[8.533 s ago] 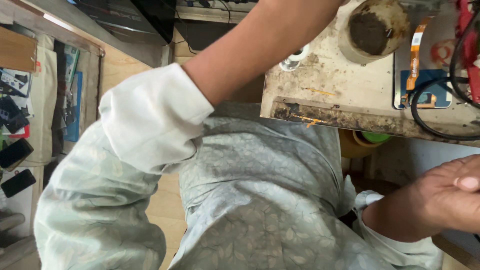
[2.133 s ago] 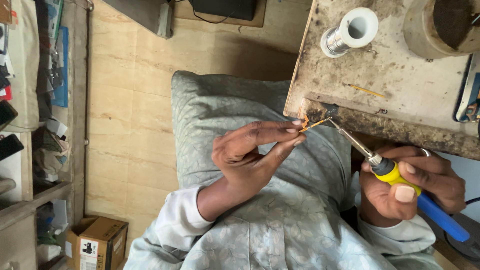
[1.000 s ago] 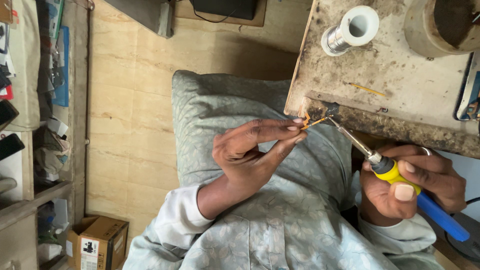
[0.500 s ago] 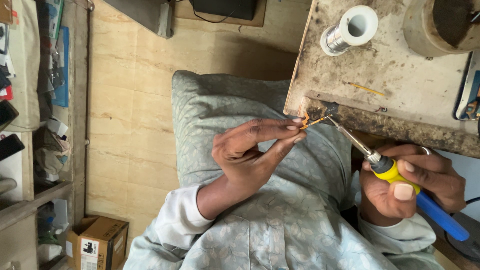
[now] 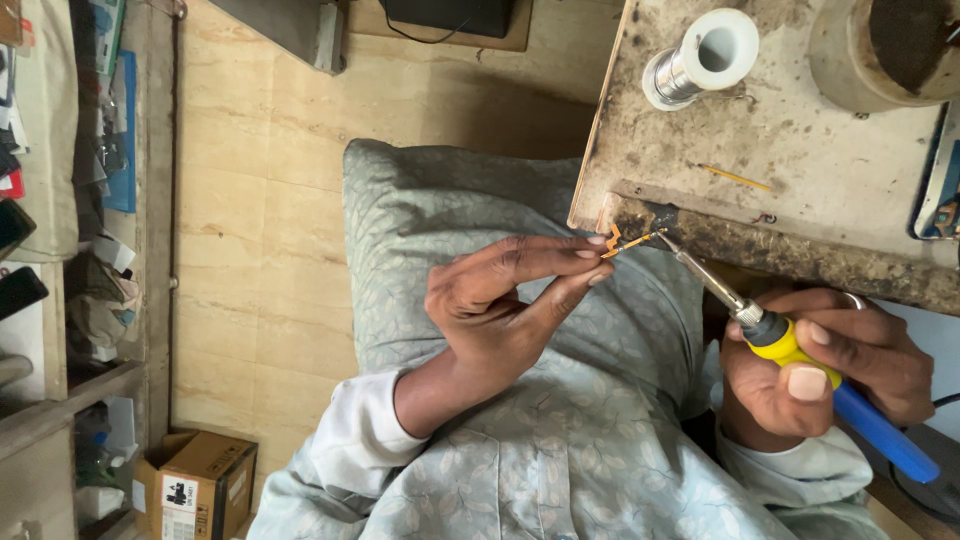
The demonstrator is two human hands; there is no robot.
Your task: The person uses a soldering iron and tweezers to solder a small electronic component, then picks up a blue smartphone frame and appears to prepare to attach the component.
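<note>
**Stained Table, Wooden Floor, Cluttered Shelf**

Upper right: a worn, grimy table (image 5: 800, 150), pale top blotched with brown stains, near edge charred black. Standing on it, a spool of solder wire (image 5: 700, 55) with a white core, at the far left part of the top. Beside it to the right, a round beige container (image 5: 880, 50) with a dark inside, cut by the frame. Lying loose on the top, a thin yellow sliver (image 5: 735, 178). At the far right edge, part of a blue-rimmed flat thing (image 5: 945, 190). Below and left: light wooden floor (image 5: 260, 250), carrying a cardboard box (image 5: 195, 485) at the near left. Along the left edge, a shelf (image 5: 60, 380) crowded with small items, too blurred to tell apart.
</note>
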